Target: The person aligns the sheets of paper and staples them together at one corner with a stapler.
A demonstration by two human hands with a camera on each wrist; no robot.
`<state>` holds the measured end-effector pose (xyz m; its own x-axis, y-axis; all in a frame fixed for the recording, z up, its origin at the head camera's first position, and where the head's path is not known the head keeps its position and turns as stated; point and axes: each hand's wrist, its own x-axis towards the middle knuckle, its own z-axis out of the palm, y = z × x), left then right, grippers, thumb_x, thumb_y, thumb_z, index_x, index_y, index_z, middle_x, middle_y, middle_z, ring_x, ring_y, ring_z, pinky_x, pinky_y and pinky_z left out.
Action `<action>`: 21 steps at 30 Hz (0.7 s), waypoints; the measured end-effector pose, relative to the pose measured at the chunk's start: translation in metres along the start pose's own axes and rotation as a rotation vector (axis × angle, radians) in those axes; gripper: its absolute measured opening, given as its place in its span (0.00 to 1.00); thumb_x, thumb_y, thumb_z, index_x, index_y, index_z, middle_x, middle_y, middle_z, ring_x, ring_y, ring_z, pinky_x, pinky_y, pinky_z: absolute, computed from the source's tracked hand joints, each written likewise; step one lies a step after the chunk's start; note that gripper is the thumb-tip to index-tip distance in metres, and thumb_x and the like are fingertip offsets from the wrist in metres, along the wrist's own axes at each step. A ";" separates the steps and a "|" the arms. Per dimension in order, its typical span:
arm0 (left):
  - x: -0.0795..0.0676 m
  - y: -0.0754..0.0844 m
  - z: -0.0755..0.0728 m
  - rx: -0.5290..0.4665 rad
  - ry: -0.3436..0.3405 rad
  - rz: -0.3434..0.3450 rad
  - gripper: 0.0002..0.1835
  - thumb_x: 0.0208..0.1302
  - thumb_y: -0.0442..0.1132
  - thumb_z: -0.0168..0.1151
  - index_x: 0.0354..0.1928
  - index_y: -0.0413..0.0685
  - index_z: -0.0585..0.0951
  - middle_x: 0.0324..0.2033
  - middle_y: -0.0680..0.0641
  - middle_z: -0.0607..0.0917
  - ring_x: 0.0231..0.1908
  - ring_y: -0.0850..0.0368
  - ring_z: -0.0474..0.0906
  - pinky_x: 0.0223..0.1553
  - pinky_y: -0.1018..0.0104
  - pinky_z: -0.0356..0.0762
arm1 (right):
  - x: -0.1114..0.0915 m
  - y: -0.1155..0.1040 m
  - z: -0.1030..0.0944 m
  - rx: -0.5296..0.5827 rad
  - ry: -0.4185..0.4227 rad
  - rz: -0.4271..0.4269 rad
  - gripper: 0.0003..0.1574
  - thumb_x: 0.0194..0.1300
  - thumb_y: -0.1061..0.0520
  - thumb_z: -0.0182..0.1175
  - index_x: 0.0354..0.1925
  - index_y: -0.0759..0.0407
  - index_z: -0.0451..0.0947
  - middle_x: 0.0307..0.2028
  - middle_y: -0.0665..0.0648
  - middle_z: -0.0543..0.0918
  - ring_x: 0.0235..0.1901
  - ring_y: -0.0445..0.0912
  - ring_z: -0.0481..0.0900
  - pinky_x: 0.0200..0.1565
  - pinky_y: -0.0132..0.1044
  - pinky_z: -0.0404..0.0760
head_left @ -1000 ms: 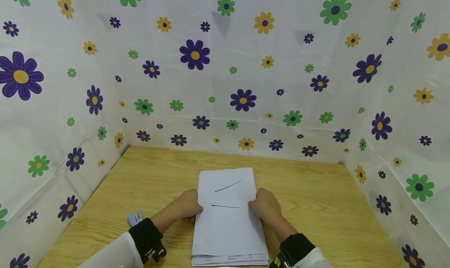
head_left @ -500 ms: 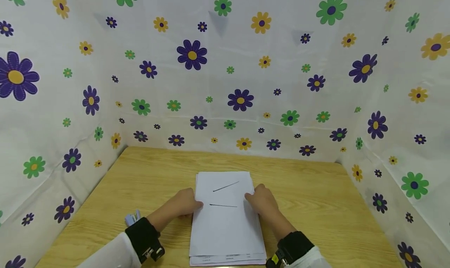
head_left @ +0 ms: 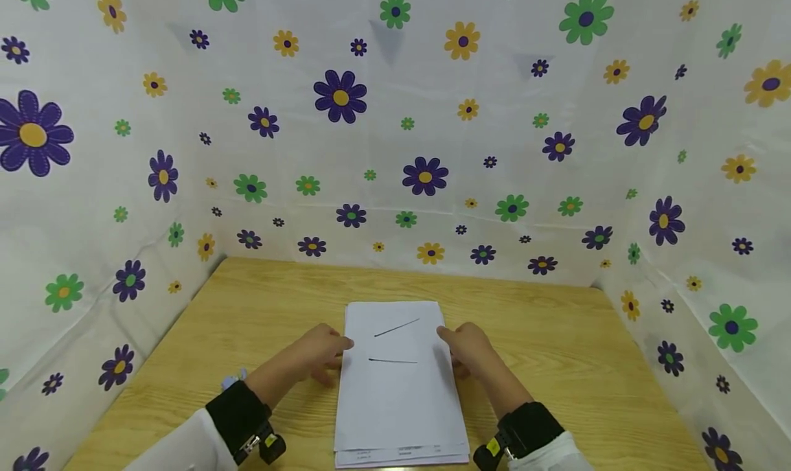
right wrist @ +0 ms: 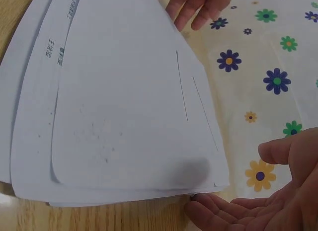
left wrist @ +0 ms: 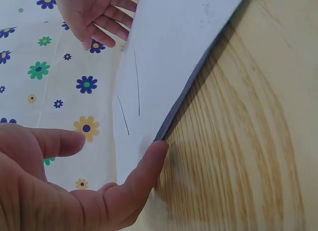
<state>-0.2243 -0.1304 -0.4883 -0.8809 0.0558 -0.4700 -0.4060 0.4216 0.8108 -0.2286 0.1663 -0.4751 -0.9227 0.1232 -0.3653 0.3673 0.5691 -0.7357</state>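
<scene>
Both the left hand [head_left: 316,352] and the right hand [head_left: 472,347] have released the rectangular stack of white paper [head_left: 398,406] that they gripped a second ago. From my remote feed, the left thumb stands raised while one fingertip meets the stack's side; the right fingers extend loosely by the opposite side. The stack lies about midway between the left and right edges of the yellowish wood-grained table [head_left: 544,361], short of its far edge. Two thin dark lines [head_left: 397,327] cross the smooth top sheet; printed sheets jut out beneath. I see less of the pale blue-violet object [head_left: 231,380] now, behind the black wristband [head_left: 239,412]. Creased white flower-printed sheeting [head_left: 371,141] rises past the far edge.
</scene>
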 end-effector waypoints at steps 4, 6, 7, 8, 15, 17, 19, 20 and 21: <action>0.002 0.003 0.006 -0.086 -0.016 -0.050 0.27 0.69 0.39 0.59 0.63 0.28 0.67 0.62 0.26 0.72 0.53 0.41 0.80 0.32 0.53 0.88 | 0.001 0.001 0.000 0.018 -0.008 -0.002 0.35 0.72 0.43 0.61 0.58 0.72 0.70 0.32 0.63 0.78 0.33 0.54 0.80 0.34 0.44 0.84; 0.003 0.004 0.007 -0.132 -0.021 -0.072 0.29 0.68 0.39 0.58 0.66 0.27 0.66 0.64 0.25 0.70 0.54 0.40 0.78 0.33 0.52 0.88 | 0.002 0.002 0.001 0.024 -0.008 -0.006 0.33 0.71 0.44 0.62 0.56 0.72 0.70 0.29 0.63 0.78 0.31 0.54 0.79 0.31 0.42 0.82; 0.003 0.006 0.006 -0.152 -0.022 -0.083 0.30 0.69 0.39 0.58 0.67 0.27 0.65 0.65 0.25 0.69 0.54 0.40 0.77 0.34 0.52 0.88 | 0.003 0.002 0.001 0.028 -0.005 -0.006 0.31 0.70 0.45 0.64 0.54 0.71 0.71 0.28 0.62 0.78 0.30 0.53 0.79 0.30 0.41 0.80; 0.004 0.007 0.005 -0.174 -0.020 -0.097 0.31 0.69 0.39 0.58 0.68 0.28 0.64 0.65 0.26 0.69 0.54 0.40 0.76 0.35 0.52 0.88 | 0.004 0.001 0.000 0.037 -0.004 -0.002 0.28 0.69 0.47 0.65 0.50 0.70 0.72 0.27 0.61 0.77 0.29 0.52 0.77 0.28 0.40 0.78; 0.007 0.007 0.004 -0.247 -0.005 -0.149 0.32 0.71 0.40 0.58 0.70 0.33 0.59 0.57 0.33 0.73 0.46 0.45 0.79 0.36 0.54 0.87 | 0.015 0.007 0.002 0.047 -0.010 0.007 0.18 0.61 0.57 0.72 0.38 0.70 0.76 0.26 0.59 0.77 0.24 0.48 0.74 0.25 0.38 0.75; 0.007 0.007 0.004 -0.243 -0.004 -0.154 0.32 0.72 0.41 0.58 0.70 0.34 0.59 0.55 0.34 0.74 0.44 0.46 0.79 0.35 0.56 0.86 | 0.017 0.009 0.003 0.047 -0.019 0.010 0.19 0.61 0.60 0.71 0.45 0.73 0.78 0.33 0.61 0.80 0.31 0.50 0.77 0.33 0.42 0.81; 0.007 0.006 0.005 -0.234 0.000 -0.157 0.32 0.72 0.41 0.59 0.70 0.34 0.59 0.54 0.34 0.74 0.43 0.46 0.79 0.34 0.58 0.86 | 0.019 0.011 0.005 0.057 -0.029 -0.001 0.23 0.62 0.64 0.69 0.52 0.75 0.77 0.41 0.65 0.82 0.39 0.53 0.80 0.42 0.48 0.84; 0.007 0.006 0.005 -0.228 0.001 -0.159 0.33 0.72 0.41 0.59 0.70 0.34 0.58 0.54 0.34 0.74 0.43 0.46 0.79 0.34 0.59 0.85 | 0.019 0.011 0.006 0.063 -0.032 -0.009 0.24 0.62 0.65 0.68 0.54 0.76 0.77 0.45 0.66 0.82 0.43 0.54 0.80 0.47 0.50 0.84; 0.007 0.006 0.005 -0.223 0.002 -0.161 0.34 0.72 0.42 0.60 0.70 0.34 0.58 0.54 0.33 0.73 0.43 0.46 0.78 0.33 0.59 0.85 | 0.020 0.012 0.007 0.074 -0.034 -0.014 0.24 0.63 0.66 0.67 0.56 0.75 0.77 0.48 0.67 0.82 0.46 0.55 0.81 0.50 0.52 0.83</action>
<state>-0.2314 -0.1225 -0.4883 -0.8012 0.0023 -0.5984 -0.5840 0.2154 0.7827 -0.2417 0.1697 -0.4947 -0.9238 0.0873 -0.3729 0.3631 0.5091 -0.7803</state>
